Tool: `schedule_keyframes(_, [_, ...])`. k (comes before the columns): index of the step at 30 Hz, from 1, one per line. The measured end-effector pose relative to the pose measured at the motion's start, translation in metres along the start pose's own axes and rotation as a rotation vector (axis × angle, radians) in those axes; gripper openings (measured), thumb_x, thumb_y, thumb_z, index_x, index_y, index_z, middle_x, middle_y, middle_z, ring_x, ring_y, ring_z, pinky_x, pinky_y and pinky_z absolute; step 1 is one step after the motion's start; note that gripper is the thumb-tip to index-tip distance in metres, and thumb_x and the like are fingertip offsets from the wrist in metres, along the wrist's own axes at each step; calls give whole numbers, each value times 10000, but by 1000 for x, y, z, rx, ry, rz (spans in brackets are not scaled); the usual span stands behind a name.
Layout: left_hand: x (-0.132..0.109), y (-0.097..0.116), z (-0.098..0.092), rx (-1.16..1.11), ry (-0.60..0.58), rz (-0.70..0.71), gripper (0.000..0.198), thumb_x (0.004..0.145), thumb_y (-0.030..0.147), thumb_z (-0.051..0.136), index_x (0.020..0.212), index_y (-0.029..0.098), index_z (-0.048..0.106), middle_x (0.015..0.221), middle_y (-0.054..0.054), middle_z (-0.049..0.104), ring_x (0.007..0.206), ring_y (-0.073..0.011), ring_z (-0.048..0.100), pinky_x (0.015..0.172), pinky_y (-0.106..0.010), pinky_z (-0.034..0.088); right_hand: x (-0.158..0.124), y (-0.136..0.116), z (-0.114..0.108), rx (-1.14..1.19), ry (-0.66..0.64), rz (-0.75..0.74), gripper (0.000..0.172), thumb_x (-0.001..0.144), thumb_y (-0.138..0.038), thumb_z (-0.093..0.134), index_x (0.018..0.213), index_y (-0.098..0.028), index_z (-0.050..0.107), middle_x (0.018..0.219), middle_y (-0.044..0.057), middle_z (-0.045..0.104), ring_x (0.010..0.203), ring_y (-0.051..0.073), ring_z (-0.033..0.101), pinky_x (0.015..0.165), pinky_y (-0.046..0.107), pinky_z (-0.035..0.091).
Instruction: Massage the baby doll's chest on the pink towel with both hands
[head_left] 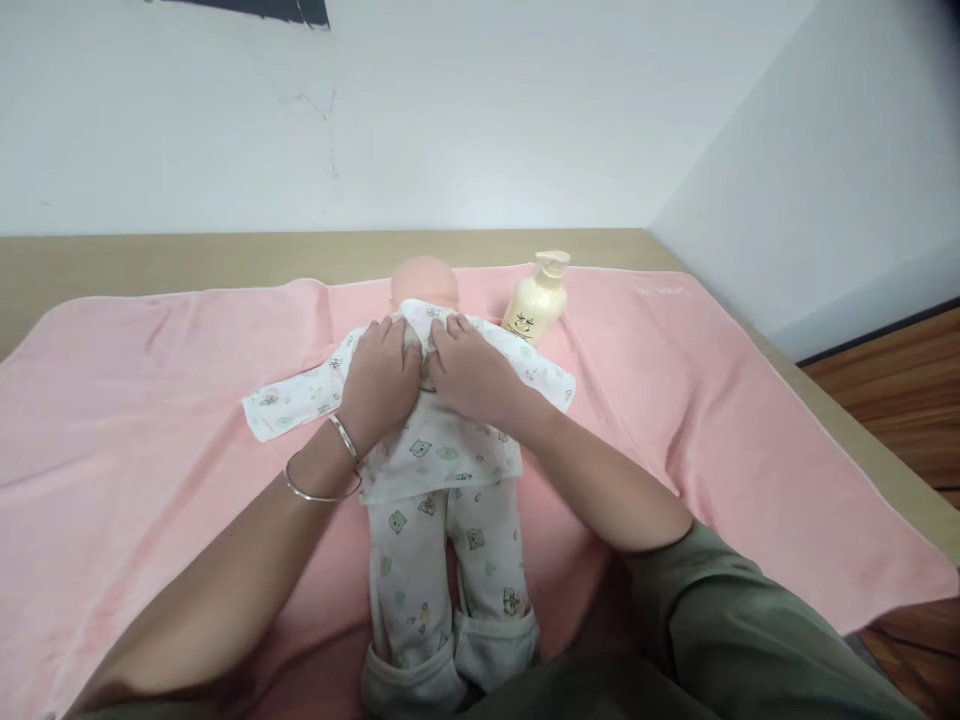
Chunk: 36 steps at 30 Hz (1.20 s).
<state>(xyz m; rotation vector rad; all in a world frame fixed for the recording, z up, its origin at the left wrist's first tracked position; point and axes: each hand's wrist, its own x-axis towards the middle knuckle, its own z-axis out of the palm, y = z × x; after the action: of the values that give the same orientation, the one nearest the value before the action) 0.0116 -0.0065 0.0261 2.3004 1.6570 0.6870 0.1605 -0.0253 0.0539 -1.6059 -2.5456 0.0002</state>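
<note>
A baby doll (424, 279) in a white printed shirt (442, 455) and matching trousers (411, 560) lies stretched out, its bare head away from me. My left hand (381, 378) rests palm down on the left side of the shirt's upper part, fingers extended. Opposite it, my right hand (474, 368) lies on the right side, with its fingers also laid out on the cloth. The two thumbs are close together at the middle. Both sleeves spread out sideways. I cannot tell whether the doll faces up or down.
Beneath the doll, a pink towel (187, 400) covers much of the wooden tabletop (352, 250). A cream pump bottle (538, 300) stands tilted just past the right sleeve. A white wall (465, 120) rises behind the table. A silver bangle (322, 498) hangs on my left wrist.
</note>
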Motion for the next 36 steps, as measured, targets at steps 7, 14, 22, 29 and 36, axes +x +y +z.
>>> schedule_keyframes(7, [-11,18,-12,-2,-57,23,412,1008,242,323,1230,111,645,1410,-206,635,1412,-335,532,1267,-555,401,18,18,9,-2,6,157,553,1108,-223,245,1470,106,503,1528,333,550,1474,389,501,1251,545,375])
schedule_keyframes(14, [17,-15,-2,-20,-47,28,314,987,268,275,948,191,577,1108,-186,675,1091,-331,616,1115,-567,499,-7,-14,10,-82,90,70,564,1084,-223,320,1521,109,453,1545,338,534,1474,418,504,1235,511,408])
schedule_keyframes(22, [-10,7,-3,68,-26,147,443,1008,246,327,1305,66,603,1432,-260,584,1407,-380,499,1255,-611,373,17,23,6,-150,-23,-100,514,1012,-45,248,1152,14,739,1281,284,704,1278,369,619,1184,511,437])
schedule_keyframes(29, [-6,13,-10,-57,-77,34,375,1010,247,330,1191,153,645,1358,-177,629,1359,-341,536,1227,-566,432,15,19,15,7,89,103,497,1075,-202,276,1415,18,564,1484,297,593,1403,372,538,1196,556,413])
schedule_keyframes(36, [14,-12,-1,-11,-85,101,247,970,231,305,806,237,490,1006,-143,626,1054,-319,579,1095,-571,470,-5,-8,7,-20,83,44,558,1074,-277,346,1464,83,519,1524,319,561,1431,403,528,1215,515,412])
